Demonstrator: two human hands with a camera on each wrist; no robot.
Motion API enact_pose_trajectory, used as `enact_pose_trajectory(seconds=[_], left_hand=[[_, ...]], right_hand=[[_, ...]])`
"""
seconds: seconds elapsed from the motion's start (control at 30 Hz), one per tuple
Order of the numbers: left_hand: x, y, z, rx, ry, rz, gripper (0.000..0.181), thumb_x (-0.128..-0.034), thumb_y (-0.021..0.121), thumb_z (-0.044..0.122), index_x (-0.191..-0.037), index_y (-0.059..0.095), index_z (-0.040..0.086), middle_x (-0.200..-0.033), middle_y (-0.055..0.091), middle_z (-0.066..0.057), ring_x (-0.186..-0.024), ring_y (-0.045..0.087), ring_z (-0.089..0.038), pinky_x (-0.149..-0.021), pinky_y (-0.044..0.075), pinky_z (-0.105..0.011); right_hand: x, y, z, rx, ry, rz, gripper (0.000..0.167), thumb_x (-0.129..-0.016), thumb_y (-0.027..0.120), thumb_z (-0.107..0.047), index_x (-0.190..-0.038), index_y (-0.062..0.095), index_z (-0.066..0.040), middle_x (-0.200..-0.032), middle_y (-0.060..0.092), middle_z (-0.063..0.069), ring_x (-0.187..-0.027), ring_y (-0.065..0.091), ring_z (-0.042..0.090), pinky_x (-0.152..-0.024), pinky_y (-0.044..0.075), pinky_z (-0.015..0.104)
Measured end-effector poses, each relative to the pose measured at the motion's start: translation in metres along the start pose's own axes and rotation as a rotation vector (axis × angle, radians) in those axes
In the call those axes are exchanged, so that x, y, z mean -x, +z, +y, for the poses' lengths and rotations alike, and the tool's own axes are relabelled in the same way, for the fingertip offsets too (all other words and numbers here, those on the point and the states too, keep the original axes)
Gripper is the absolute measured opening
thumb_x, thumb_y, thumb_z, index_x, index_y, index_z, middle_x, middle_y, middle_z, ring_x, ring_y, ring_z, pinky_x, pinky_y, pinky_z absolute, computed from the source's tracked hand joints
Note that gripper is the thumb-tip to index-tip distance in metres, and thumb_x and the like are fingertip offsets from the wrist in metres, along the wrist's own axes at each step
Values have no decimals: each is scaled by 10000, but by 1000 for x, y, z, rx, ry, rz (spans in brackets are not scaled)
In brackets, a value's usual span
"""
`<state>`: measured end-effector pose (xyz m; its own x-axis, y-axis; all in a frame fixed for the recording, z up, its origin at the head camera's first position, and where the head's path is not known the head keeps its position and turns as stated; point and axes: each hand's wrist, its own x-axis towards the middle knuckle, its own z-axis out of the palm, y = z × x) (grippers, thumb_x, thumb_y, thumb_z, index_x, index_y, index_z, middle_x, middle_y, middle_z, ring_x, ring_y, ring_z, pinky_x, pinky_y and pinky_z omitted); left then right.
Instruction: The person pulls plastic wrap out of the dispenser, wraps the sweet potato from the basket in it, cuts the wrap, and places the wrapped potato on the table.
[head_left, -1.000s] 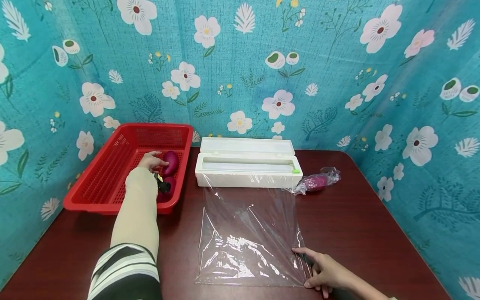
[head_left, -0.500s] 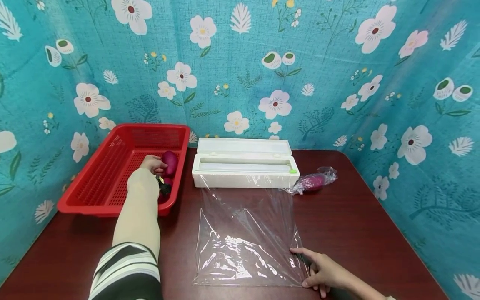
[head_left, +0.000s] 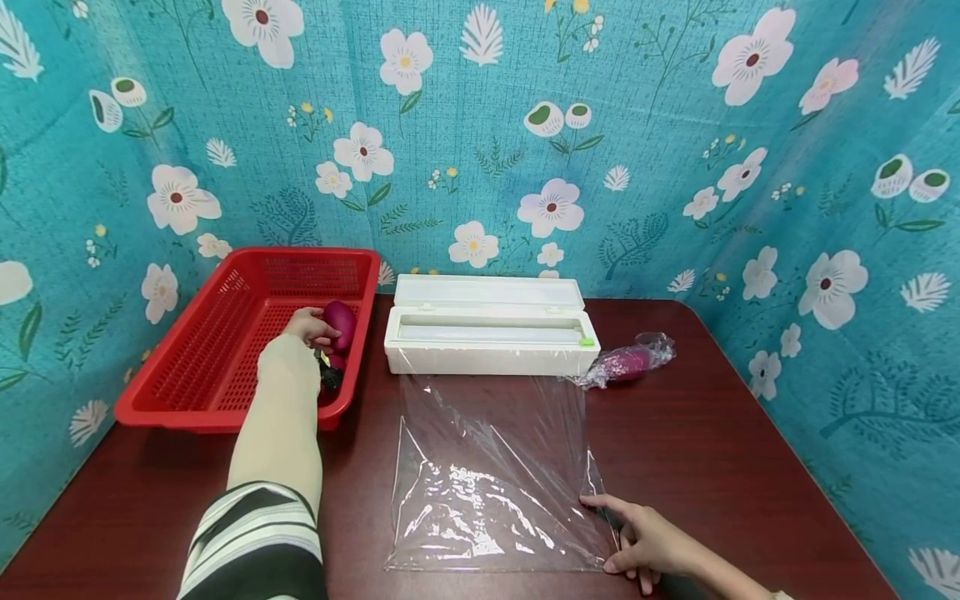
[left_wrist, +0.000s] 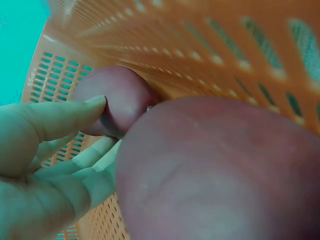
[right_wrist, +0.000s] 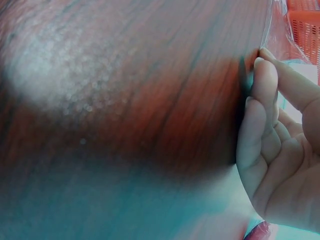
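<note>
My left hand (head_left: 309,325) is inside the red basket (head_left: 187,400), its thumb and fingers around the farther of two smooth purple sweet potatoes (head_left: 340,323). In the left wrist view, the thumb lies on that sweet potato (left_wrist: 122,95), with fingers below it; the nearer sweet potato (left_wrist: 215,170) looms large. A clear sheet of cling film (head_left: 487,467) stretches over the table from a white cling film box (head_left: 491,358). My right hand (head_left: 648,537) pinches the sheet's near right corner with the thumb, index finger extended along the edge; the curled fingers (right_wrist: 252,125) show in the right wrist view.
A film-wrapped purple sweet potato (head_left: 628,363) lies right of the box, whose lid (head_left: 487,292) stands raised. A green slider (head_left: 587,342) sits at the box's right end. A floral curtain (head_left: 480,150) borders the dark red table (head_left: 720,450) at the back and sides.
My left fingers have closed in on the farther sweet potato, and the hand has shifted slightly. My right hand keeps its place at the film's corner. The head view has turned slightly.
</note>
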<state>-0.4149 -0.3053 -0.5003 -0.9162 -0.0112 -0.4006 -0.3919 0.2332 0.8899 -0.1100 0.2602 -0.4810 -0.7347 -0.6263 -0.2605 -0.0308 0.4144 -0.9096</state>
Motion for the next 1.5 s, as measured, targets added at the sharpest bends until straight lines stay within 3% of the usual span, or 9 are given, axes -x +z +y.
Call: enact_pose_trajectory(seconds=[0.03,0.13,0.23,0.47,0.63,0.9,1.23,1.33,1.5], left_hand=[[7,3,4,-17,-8,19,830,-746,675,-31,-1411,182,29,-1282,338,-337,-673,641,-273,-637,517,-392],[70,22,42,-87,-41,27,728,-813,577,-53,-1401,149,-33,-1256,374,-333,-593,629,-176,-652,518,-349],[92,25,54,-87,-37,19,649,-836,528,-67,-1378,172,-80,-1187,431,-327,-503,594,-112,-602,520,-302],[101,21,62,-111,-39,21,624,-839,533,-51,-1371,209,-81,-1267,365,-341,-522,597,-101,-617,517,-283],[107,16,71,-148,-19,54,604,-851,511,-52,-1380,221,-54,-1075,511,-237,-554,595,-104,-655,517,-321],[127,11,89,-151,37,52,611,-890,475,-15,-1414,164,16,-1354,287,-264,-980,497,-271,-832,452,-392],[149,8,111,-68,146,82,631,-885,503,-9,-1419,171,42,-1370,287,-261,-1119,453,-298,-863,425,-412],[156,11,120,-41,181,79,634,-877,512,-20,-1418,190,53,-1361,304,-258,-1090,469,-301,-810,464,-363],[169,17,131,-14,247,50,632,-871,526,-13,-1417,219,73,-1326,326,-233,-858,561,-130,-792,475,-349]], right_hand=[[0,0,1,-2,-4,-4,735,-733,724,-185,-1343,342,-38,-510,527,-13,-362,500,32,-308,423,353],[-1,0,2,-7,-10,-11,731,-738,719,-181,-1346,339,-34,-511,528,-14,-362,496,28,-313,422,375],[0,0,1,-1,-4,-7,734,-737,720,-182,-1346,340,-31,-510,531,-5,-360,496,31,-313,424,371],[0,0,-2,-1,24,-6,736,-734,723,-172,-1349,342,-37,-510,530,16,-358,497,44,-314,428,355],[0,0,-2,3,24,0,740,-729,728,-170,-1347,344,-34,-506,526,19,-355,503,57,-311,425,366],[0,0,-1,15,30,11,744,-726,731,-172,-1348,343,-46,-505,527,35,-353,514,79,-310,425,369],[0,2,-1,26,57,23,740,-721,736,-182,-1347,355,-77,-496,527,47,-346,511,95,-299,412,303],[0,2,-1,36,54,29,743,-717,740,-187,-1345,357,-79,-492,527,41,-344,513,98,-296,409,298],[0,2,-1,32,42,26,746,-719,737,-176,-1347,349,-65,-492,527,42,-345,517,104,-299,417,329]])
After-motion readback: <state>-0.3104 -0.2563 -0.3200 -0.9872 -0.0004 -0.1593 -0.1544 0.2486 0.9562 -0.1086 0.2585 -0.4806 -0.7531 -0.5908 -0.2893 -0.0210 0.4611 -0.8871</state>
